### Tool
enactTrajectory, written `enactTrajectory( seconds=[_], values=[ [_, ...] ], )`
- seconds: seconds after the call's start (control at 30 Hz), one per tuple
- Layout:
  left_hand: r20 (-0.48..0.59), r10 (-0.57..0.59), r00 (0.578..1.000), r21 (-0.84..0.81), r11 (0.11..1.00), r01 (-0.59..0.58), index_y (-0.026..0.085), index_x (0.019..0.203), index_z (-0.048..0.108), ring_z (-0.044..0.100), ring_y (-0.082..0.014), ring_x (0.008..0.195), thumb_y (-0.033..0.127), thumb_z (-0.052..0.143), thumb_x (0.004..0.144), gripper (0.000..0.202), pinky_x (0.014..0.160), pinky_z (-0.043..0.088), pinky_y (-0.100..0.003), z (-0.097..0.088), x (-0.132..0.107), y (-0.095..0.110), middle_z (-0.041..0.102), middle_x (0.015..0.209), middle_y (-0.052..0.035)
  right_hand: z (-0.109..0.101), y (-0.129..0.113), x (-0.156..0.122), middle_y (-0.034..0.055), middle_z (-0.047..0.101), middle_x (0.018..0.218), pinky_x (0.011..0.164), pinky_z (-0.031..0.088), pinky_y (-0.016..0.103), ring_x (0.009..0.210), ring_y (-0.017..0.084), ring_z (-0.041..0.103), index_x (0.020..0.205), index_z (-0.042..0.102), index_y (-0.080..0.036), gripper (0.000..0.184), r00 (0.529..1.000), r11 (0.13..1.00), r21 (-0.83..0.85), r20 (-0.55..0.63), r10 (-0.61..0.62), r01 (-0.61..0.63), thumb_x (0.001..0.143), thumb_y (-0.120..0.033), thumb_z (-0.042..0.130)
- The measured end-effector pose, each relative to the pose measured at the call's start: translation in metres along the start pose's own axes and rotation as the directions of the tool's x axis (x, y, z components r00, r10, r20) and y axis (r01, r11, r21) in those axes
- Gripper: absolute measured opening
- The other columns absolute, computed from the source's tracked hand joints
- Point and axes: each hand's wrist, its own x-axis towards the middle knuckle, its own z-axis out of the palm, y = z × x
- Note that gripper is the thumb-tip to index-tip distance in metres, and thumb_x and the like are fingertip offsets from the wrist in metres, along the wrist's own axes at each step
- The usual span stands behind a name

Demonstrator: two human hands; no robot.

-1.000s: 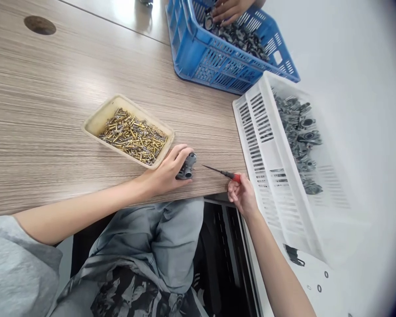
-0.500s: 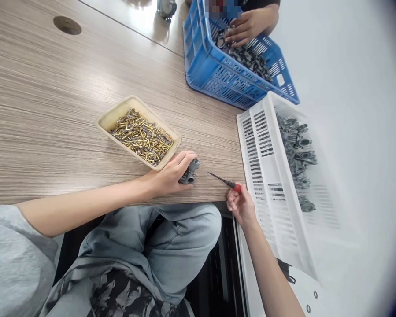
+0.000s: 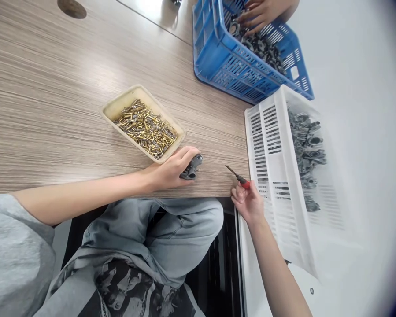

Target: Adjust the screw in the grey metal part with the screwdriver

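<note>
My left hand rests on the wooden table near its front edge, fingers wrapped round a small grey metal part. My right hand is closed round a small screwdriver with a red handle, its dark tip pointing up-left, apart from the part. A beige tray of brass-coloured screws sits just behind my left hand.
A white slotted crate with several grey metal parts stands at my right. Behind it is a blue crate of similar parts, with another person's hand in it. A round cable hole lies far left.
My right hand with the screwdriver has drawn a little to the right, away from the grey part. The left hand keeps its grip. The view has shifted slightly.
</note>
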Motion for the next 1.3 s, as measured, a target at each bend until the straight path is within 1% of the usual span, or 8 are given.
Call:
enactTrajectory(
  seconds=[0.17, 0.27, 0.43, 0.63, 0.77, 0.9, 1.07, 1.3],
  values=[
    [-0.008, 0.002, 1.0, -0.031, 1.0, -0.003, 0.02, 0.147, 0.038, 0.053, -0.0346, 0.139, 0.02, 0.079, 0.081, 0.077, 0.116, 0.048, -0.05, 0.001, -0.001, 0.0, 0.055, 0.141, -0.0185, 0.001, -0.008, -0.005, -0.0055, 0.041, 0.048, 0.036, 0.037, 0.02, 0.043, 0.011, 0.036, 0.084, 0.075, -0.024, 0.036, 0.999, 1.0, 0.007, -0.031, 0.014, -0.014, 0.087, -0.059, 0.076],
    [-0.016, 0.006, 1.0, -0.044, 0.999, -0.007, 0.021, 0.149, 0.036, 0.052, -0.0345, 0.14, 0.021, 0.079, 0.082, 0.08, 0.116, 0.048, -0.048, 0.003, -0.002, -0.001, 0.054, 0.143, -0.0192, 0.002, -0.024, 0.002, -0.0051, 0.039, 0.048, 0.036, 0.036, 0.021, 0.043, 0.012, 0.033, 0.086, 0.075, -0.023, 0.034, 0.997, 0.999, -0.008, -0.055, -0.05, 0.049, 0.088, -0.057, 0.075],
    [0.037, -0.074, 0.997, 0.003, 0.997, 0.074, 0.019, 0.154, 0.031, 0.049, -0.0349, 0.144, 0.022, 0.08, 0.083, 0.087, 0.12, 0.045, -0.046, 0.004, -0.005, 0.001, 0.049, 0.151, -0.0204, 0.018, -0.043, 0.047, -0.0051, 0.039, 0.049, 0.036, 0.035, 0.023, 0.043, 0.013, 0.031, 0.085, 0.07, -0.025, 0.033, 0.984, 0.983, -0.064, 0.034, -0.173, 0.175, 0.088, -0.057, 0.075],
    [0.086, -0.214, 0.973, 0.189, 0.962, 0.195, 0.019, 0.162, 0.024, 0.041, -0.0333, 0.152, 0.022, 0.074, 0.089, 0.089, 0.127, 0.038, -0.046, -0.01, -0.002, 0.016, 0.042, 0.163, -0.0161, 0.029, -0.028, 0.088, -0.0036, 0.049, 0.052, 0.042, 0.041, 0.024, 0.044, 0.012, 0.042, 0.088, 0.071, -0.025, 0.031, 0.967, 0.973, -0.136, 0.204, -0.156, 0.186, 0.087, -0.056, 0.075],
    [0.079, -0.242, 0.967, 0.272, 0.939, 0.213, 0.016, 0.165, 0.02, 0.039, -0.034, 0.154, 0.022, 0.068, 0.094, 0.086, 0.128, 0.038, -0.046, -0.014, 0.002, 0.019, 0.036, 0.168, -0.0158, 0.019, -0.023, 0.085, 0.0001, 0.057, 0.06, 0.044, 0.044, 0.025, 0.049, 0.015, 0.052, 0.092, 0.073, -0.023, 0.028, 0.958, 0.963, -0.148, 0.214, -0.189, 0.223, 0.088, -0.05, 0.073],
    [0.038, -0.233, 0.972, 0.189, 0.957, 0.222, 0.021, 0.165, 0.019, 0.04, -0.0338, 0.154, 0.019, 0.068, 0.094, 0.087, 0.125, 0.042, -0.048, -0.006, 0.001, 0.013, 0.037, 0.167, -0.0166, 0.019, -0.024, 0.08, 0.0043, 0.069, 0.077, 0.046, 0.048, 0.027, 0.054, 0.016, 0.06, 0.095, 0.074, -0.023, 0.025, 0.968, 0.95, -0.204, 0.135, -0.213, 0.238, 0.085, -0.046, 0.078],
    [-0.041, -0.219, 0.975, 0.099, 0.97, 0.223, 0.026, 0.163, 0.025, 0.048, -0.0337, 0.149, 0.018, 0.073, 0.091, 0.087, 0.121, 0.047, -0.052, 0.0, -0.001, 0.007, 0.045, 0.161, -0.0164, 0.026, -0.024, 0.083, 0.0005, 0.058, 0.061, 0.045, 0.044, 0.026, 0.052, 0.016, 0.056, 0.086, 0.073, -0.022, 0.023, 0.95, 0.935, -0.185, 0.139, -0.281, 0.304, 0.083, -0.045, 0.077],
    [-0.05, -0.219, 0.974, 0.119, 0.967, 0.224, 0.024, 0.161, 0.027, 0.049, -0.0351, 0.147, 0.022, 0.077, 0.089, 0.088, 0.12, 0.049, -0.052, -0.001, -0.002, 0.008, 0.046, 0.16, -0.018, 0.026, -0.021, 0.083, 0.002, 0.061, 0.069, 0.041, 0.043, 0.023, 0.054, 0.015, 0.055, 0.085, 0.073, -0.022, 0.02, 0.96, 0.946, -0.164, 0.071, -0.27, 0.278, 0.079, -0.039, 0.08]
  ],
)
